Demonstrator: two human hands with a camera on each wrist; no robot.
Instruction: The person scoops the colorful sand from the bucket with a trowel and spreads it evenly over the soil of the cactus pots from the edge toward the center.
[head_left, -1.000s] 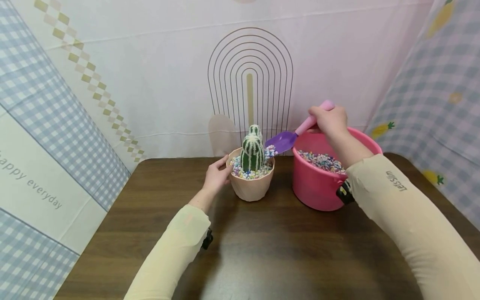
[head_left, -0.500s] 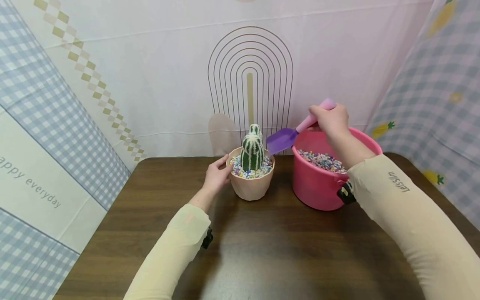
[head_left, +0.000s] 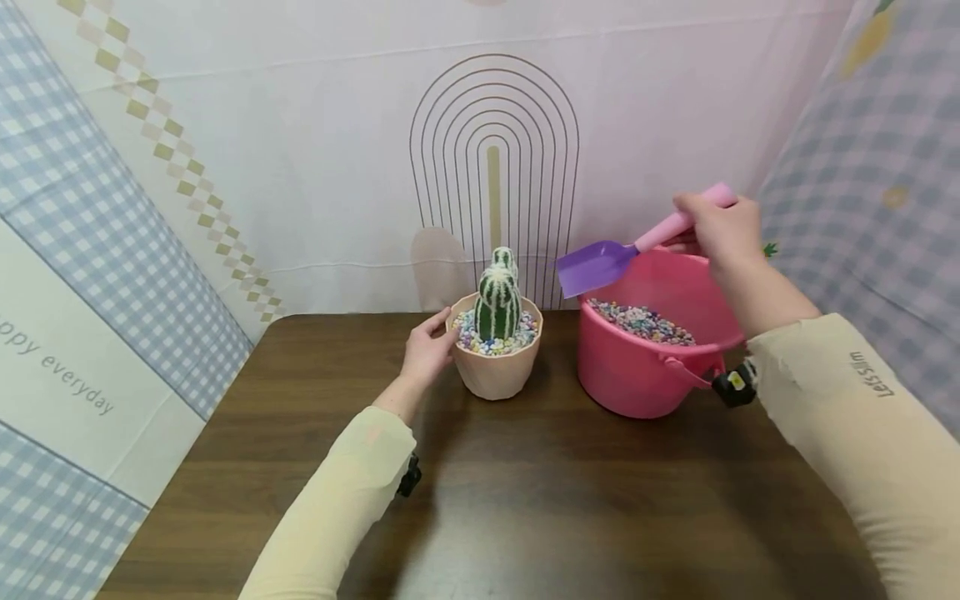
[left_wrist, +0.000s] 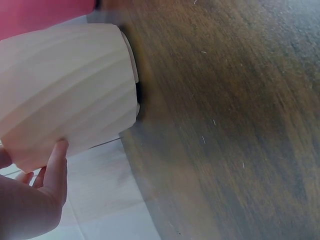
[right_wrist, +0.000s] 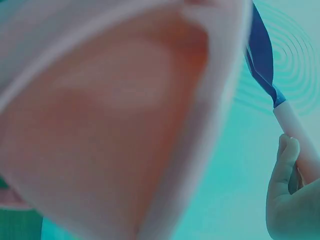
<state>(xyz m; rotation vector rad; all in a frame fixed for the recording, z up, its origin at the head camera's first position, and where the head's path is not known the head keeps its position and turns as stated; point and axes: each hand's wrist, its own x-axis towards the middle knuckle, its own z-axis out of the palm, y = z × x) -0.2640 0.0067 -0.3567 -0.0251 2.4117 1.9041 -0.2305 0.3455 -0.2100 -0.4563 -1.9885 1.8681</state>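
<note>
A peach flowerpot (head_left: pixel 495 379) stands upright on the table, holding a green, white-striped cactus (head_left: pixel 497 310) surrounded by small pastel pebbles (head_left: pixel 480 343). My left hand (head_left: pixel 426 354) holds the pot by its left side, thumb near the rim. In the left wrist view, fingertips press the ridged pot wall (left_wrist: pixel 70 90). My right hand (head_left: pixel 726 229) grips the pink handle of a garden trowel (head_left: pixel 596 267). Its purple blade, bare on the side that shows, is tilted down to the left by the rim of a pink bucket (head_left: pixel 626 383). The right wrist view also shows the trowel (right_wrist: pixel 262 55) beside my hand (right_wrist: pixel 292 200).
More coloured pebbles (head_left: pixel 645 323) lie inside the bucket, whose handle (head_left: pixel 686 372) hangs at the front. Behind the brown wooden table (head_left: pixel 487 500) is a white printed cloth (head_left: pixel 330 192). Checked cloth (head_left: pixel 855 225) hangs at the right.
Pebbles at the trowel's tip have gone from the blade. My right hand has since moved right with the trowel, away from the pot and over the bucket. My left hand stays on the pot.
</note>
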